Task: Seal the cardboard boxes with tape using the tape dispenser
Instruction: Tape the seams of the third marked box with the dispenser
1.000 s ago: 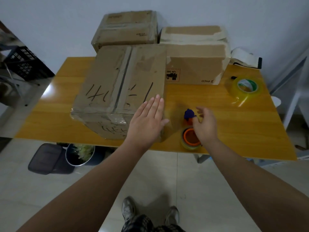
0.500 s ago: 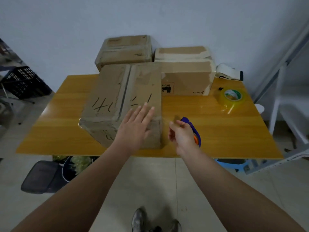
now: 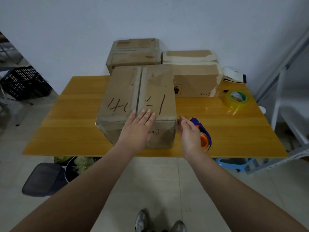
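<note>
Left hand (image 3: pixel 136 132) flat on the front box (image 3: pixel 123 87) (marker-scrawled); right hand (image 3: pixel 190 138) holds the tape dispenser (image 3: pixel 205 139).

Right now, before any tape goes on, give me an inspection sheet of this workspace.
Surface: wooden table, glossy top.
Job's things: front box, flaps closed, centre seam showing, handwriting on top; back left box and back right box behind it; tape dispenser right of the front box.
Clutter: tape roll and white folded item at the table's far right.
Hands: left hand flat on the front box's near top edge; right hand against the tape dispenser, grip hidden.
Cables: nothing seen.
Surroundings: black crate at left; bin below the table; blue stool, metal shelving at right.
</note>
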`<action>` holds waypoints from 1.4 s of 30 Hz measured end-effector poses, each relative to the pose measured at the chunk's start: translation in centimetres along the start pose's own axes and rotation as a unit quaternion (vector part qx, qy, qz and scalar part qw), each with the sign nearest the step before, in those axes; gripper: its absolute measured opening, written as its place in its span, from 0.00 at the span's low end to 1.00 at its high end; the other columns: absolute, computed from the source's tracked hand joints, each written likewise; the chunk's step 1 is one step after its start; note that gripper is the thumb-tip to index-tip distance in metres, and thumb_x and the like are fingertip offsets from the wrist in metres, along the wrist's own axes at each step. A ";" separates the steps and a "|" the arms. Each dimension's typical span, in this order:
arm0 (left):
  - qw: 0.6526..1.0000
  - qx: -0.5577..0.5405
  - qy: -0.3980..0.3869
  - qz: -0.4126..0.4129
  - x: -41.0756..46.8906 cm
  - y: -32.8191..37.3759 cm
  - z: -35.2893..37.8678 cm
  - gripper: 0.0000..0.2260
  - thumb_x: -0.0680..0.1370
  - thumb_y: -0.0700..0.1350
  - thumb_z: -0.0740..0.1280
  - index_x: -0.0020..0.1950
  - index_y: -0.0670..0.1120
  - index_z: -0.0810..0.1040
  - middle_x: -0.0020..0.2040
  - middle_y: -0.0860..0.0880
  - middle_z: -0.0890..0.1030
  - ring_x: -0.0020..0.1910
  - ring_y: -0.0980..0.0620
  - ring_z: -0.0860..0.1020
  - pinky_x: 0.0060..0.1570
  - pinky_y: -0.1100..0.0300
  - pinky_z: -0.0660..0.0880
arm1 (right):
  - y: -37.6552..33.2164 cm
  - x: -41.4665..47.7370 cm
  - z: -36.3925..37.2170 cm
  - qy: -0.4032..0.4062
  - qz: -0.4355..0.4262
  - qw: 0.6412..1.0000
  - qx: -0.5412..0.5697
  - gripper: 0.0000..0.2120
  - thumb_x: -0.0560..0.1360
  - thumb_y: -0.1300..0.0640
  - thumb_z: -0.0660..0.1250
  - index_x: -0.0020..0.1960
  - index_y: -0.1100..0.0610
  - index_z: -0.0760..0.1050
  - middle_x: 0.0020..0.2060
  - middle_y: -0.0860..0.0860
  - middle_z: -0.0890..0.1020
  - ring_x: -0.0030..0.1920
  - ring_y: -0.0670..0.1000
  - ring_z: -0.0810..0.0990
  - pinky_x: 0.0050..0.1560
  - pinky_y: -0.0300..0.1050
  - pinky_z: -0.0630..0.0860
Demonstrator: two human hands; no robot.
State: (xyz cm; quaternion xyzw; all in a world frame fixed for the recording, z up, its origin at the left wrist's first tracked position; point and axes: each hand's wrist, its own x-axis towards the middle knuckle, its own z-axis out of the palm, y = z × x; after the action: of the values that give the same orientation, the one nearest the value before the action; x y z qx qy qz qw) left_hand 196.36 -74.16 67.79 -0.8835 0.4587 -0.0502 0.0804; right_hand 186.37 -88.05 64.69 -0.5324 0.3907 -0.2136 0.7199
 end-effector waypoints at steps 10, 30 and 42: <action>0.999 -0.034 -0.004 0.025 0.0 -0.6 0.4 0.31 0.81 0.55 0.54 0.77 0.50 0.40 0.78 0.51 0.44 0.76 0.53 0.42 0.73 0.48 0.37 | -0.2 0.3 -2.1 -0.068 -0.098 0.973 -0.197 0.13 0.76 0.63 0.66 0.59 0.52 0.77 0.48 0.39 0.80 0.51 0.38 0.78 0.44 0.26 0.73; 0.996 -0.056 -0.005 0.072 0.4 -1.7 0.3 0.35 0.78 0.61 0.56 0.77 0.52 0.40 0.78 0.52 0.45 0.76 0.54 0.45 0.71 0.54 0.35 | -1.6 2.9 -1.9 -0.104 -0.203 0.894 -0.385 0.16 0.68 0.50 0.75 0.44 0.43 0.66 0.40 0.43 0.78 0.42 0.41 0.78 0.39 0.38 0.75; 0.996 -0.040 -0.021 0.079 -0.4 -1.7 0.7 0.41 0.77 0.60 0.60 0.76 0.47 0.34 0.77 0.48 0.38 0.76 0.51 0.40 0.73 0.55 0.37 | -3.8 0.5 -0.9 -0.117 -0.288 0.787 -0.533 0.15 0.77 0.44 0.61 0.58 0.51 0.75 0.49 0.47 0.76 0.50 0.48 0.76 0.46 0.42 0.74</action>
State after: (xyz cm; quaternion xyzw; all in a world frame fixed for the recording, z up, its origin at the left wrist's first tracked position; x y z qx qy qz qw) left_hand 197.63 -72.74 67.40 -0.8477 0.5273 -0.0064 0.0585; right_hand 186.35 -90.23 67.98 -0.9403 0.1833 -0.1047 0.2669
